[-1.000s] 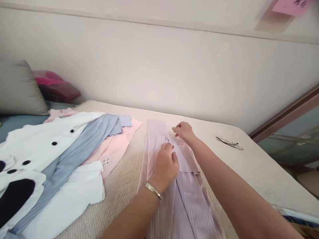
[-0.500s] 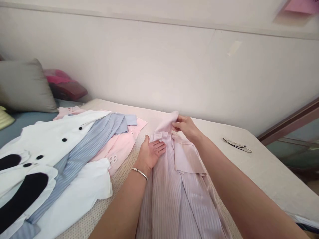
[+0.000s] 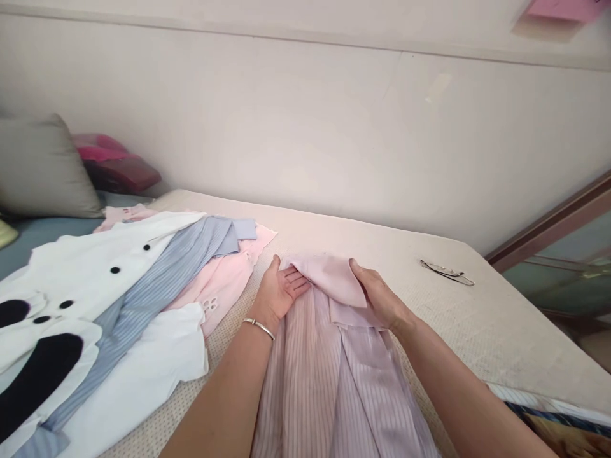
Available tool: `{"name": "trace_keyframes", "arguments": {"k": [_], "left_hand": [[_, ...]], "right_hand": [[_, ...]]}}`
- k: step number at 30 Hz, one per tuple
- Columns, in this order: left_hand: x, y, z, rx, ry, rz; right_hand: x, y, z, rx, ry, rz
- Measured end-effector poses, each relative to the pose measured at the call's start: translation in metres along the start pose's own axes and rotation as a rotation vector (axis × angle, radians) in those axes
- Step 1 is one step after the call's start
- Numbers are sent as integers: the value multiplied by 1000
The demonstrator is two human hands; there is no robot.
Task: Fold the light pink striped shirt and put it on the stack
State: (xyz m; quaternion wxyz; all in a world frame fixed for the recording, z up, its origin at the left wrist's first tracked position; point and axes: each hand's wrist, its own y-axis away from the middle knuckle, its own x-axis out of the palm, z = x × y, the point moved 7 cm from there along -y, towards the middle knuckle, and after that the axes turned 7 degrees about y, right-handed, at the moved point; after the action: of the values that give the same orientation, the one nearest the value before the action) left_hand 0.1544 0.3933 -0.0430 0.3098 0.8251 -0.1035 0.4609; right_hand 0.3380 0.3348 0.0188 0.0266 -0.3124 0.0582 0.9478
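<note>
A pale mauve striped shirt (image 3: pixel 310 375) lies lengthwise in front of me, its near part running off the bottom of the view. At its far end a plain flap, which looks like a cuff or sleeve end (image 3: pixel 338 280), is folded over to the right. My left hand (image 3: pixel 281 292), with a silver bangle at the wrist, rests palm up and open on the left edge, fingertips at the flap's fold. My right hand (image 3: pixel 382 296) touches the flap's right edge with its thumb stretched out; the other fingers are mostly hidden.
Left of the shirt lie a white garment with black dots (image 3: pixel 105 267), a blue striped garment (image 3: pixel 157 273) and a pink one (image 3: pixel 224 280). A grey cushion (image 3: pixel 48 165) stands behind them. Eyeglasses (image 3: pixel 446 273) lie on the bed (image 3: pixel 458 324) to the right, before the wall (image 3: pixel 286 127).
My right hand has let go of the raised mauve cloth, which now lies folded over to the right. That hand has moved down to the flap's right edge. My left hand stays nearly in place.
</note>
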Motion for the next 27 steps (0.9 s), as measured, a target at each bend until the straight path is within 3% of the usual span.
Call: {"name": "trace_keyframes", "arguments": {"k": [3, 6, 9, 11, 12, 14, 16, 18, 21, 24, 27], "left_hand": [[2, 0, 0, -4, 15, 21], [5, 3, -1, -3, 25, 15], [8, 6, -3, 11, 40, -16], [11, 8, -3, 39, 56, -16], [11, 9, -4, 61, 55, -21], [9, 8, -4, 98, 30, -40], [7, 6, -1, 105, -10, -44], [5, 3, 2, 100, -52, -37], [3, 0, 2, 118, -86, -43], [4, 1, 2, 131, -114, -36], [6, 2, 0, 179, -195, -26]], "right_hand": [[16, 12, 16, -74, -25, -58], [35, 39, 38, -194, 217, -72], [53, 73, 57, -332, 425, 189], [50, 89, 60, -329, 397, 362], [43, 90, 59, -292, 367, 386], [22, 83, 53, -214, 366, 293], [7, 70, 50, -213, 464, 95], [13, 62, 51, -291, 591, -21], [51, 65, 58, -460, 683, -9], [85, 80, 66, -591, 583, 117], [81, 87, 69, -591, 390, 138]]}}
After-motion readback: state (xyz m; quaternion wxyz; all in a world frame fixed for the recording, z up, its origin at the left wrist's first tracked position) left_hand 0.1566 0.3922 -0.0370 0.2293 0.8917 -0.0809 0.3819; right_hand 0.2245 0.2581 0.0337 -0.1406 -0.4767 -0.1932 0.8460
